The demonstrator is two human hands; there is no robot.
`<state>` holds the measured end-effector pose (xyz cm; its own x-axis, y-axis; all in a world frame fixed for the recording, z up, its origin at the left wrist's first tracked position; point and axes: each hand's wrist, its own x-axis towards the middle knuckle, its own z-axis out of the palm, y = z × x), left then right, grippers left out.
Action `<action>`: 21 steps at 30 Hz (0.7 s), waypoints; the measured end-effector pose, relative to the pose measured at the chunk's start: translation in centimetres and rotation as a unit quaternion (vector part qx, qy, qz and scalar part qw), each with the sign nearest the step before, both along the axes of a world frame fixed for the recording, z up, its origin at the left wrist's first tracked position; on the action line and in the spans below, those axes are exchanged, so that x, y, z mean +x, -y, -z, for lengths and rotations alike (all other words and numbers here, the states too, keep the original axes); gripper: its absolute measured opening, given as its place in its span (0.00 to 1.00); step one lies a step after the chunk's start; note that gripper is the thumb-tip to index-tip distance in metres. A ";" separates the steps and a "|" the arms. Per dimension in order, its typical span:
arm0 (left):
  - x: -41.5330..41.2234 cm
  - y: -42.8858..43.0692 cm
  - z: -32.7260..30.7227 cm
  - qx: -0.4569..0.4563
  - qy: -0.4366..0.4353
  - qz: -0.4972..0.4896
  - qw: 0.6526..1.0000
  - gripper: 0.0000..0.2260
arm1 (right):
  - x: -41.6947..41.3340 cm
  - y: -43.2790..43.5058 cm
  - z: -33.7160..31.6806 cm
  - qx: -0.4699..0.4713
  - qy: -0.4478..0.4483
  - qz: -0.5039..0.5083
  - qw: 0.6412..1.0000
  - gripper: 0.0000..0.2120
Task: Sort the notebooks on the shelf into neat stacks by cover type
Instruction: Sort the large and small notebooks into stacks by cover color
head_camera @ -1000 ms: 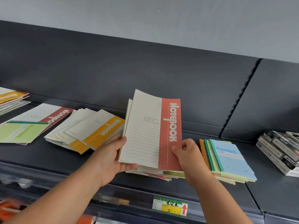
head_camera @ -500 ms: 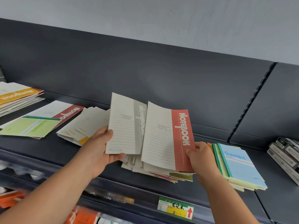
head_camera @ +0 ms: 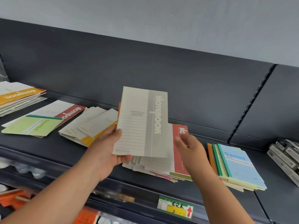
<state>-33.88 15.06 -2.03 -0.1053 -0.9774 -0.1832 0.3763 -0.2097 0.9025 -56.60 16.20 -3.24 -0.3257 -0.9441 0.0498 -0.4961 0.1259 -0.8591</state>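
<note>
My left hand (head_camera: 106,152) grips a grey-banded notebook (head_camera: 142,123) by its lower left corner and holds it upright above the middle pile. Behind it shows the orange edge of another book. The red-banded notebook (head_camera: 179,152) lies on top of that loose pile (head_camera: 155,167). Just right of it hovers my right hand (head_camera: 191,151), fingers relaxed, holding nothing. A fanned stack of yellow-banded notebooks (head_camera: 90,126) lies to the left. Further left, a green Gambit notebook (head_camera: 32,126) rests on a red-banded one (head_camera: 69,112).
A yellow-banded stack (head_camera: 17,96) sits at the far left. A blue Gambit notebook (head_camera: 239,165) tops a coloured stack at the right. Black-and-white boxes (head_camera: 284,156) fill the far right. The shelf front rail carries a price tag (head_camera: 175,207). A dark back panel (head_camera: 145,70) rises behind.
My right hand set the red-banded notebook down on the middle pile and let go. My left hand brought the grey-banded notebook right, above that pile.
</note>
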 end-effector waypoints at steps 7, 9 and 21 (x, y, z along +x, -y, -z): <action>-2.3 -1.2 0.5 -0.005 0.020 0.040 0.999 0.10 | 1.0 -0.7 1.1 0.044 0.242 -0.070 0.967 0.13; -2.1 -1.4 0.6 0.001 0.013 0.053 0.999 0.11 | 0.7 -0.9 1.2 0.040 0.256 -0.068 0.964 0.13; -0.4 -2.7 0.7 0.023 0.026 -0.059 0.998 0.10 | 1.7 -0.1 1.9 0.042 0.289 -0.056 0.955 0.08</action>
<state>-34.28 17.80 -2.72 0.0209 -0.9731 -0.2295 0.3531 -0.2076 0.9123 -54.90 16.33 -5.16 -0.1723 -0.9673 -0.1862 0.0442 0.1812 -0.9825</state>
